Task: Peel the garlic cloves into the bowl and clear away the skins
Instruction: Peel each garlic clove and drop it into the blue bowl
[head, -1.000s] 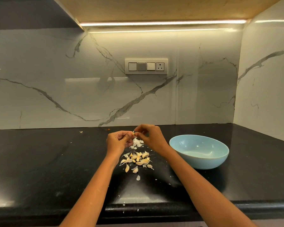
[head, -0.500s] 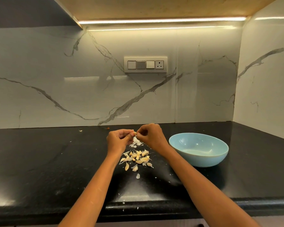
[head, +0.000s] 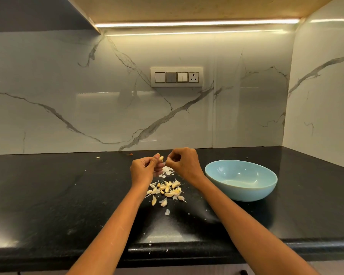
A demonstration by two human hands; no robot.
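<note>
My left hand (head: 145,169) pinches a small pale garlic clove (head: 161,158) at its fingertips, held above the black counter. My right hand (head: 184,161) is just to the right of the clove with curled fingers that pinch at its skin; the contact is too small to see clearly. Under both hands lies a little heap of white skins (head: 168,170). Nearer to me is a pile of several unpeeled cloves (head: 167,189). The light blue bowl (head: 240,180) stands to the right of my right hand, and its inside looks bare.
The black counter (head: 68,195) runs to a marble wall behind and a side wall on the right. Bits of skin lie scattered near the front edge (head: 150,245). A single stray piece (head: 97,157) lies at the back left.
Both hands stay together over the skins. The right hand has drawn slightly away from the clove, which now shows at the left fingertips.
</note>
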